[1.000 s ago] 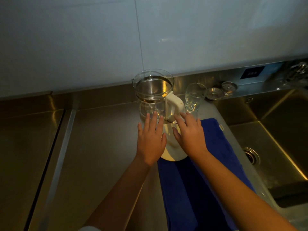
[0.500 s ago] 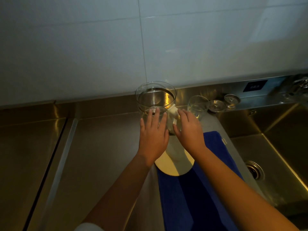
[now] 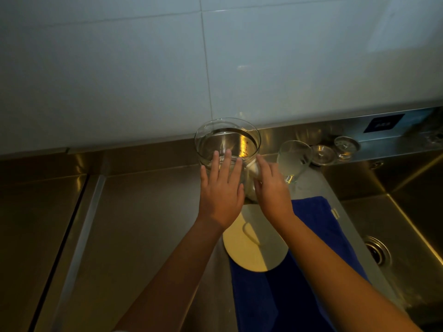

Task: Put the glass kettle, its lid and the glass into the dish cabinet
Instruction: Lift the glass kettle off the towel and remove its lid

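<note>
Glass kettle (image 3: pixel 227 140) pressed by left hand (image 3: pixel 221 189), right hand (image 3: pixel 272 189) gripping handle (image 3: pixel 253 169).

On the steel counter (image 3: pixel 143 212), the left hand (image 3: pixel 221 188) lays straight fingers against the glass kettle (image 3: pixel 227 140) while the right hand (image 3: pixel 271 185) curls around its white handle. The cream lid (image 3: pixel 255 240) lies partly on a blue towel (image 3: pixel 299 271); the glass (image 3: pixel 293 156) stands just right of the kettle.

Clear glass kettle (image 3: pixel 227 142) – brushed steel counter (image 3: pixel 143 212).
</note>
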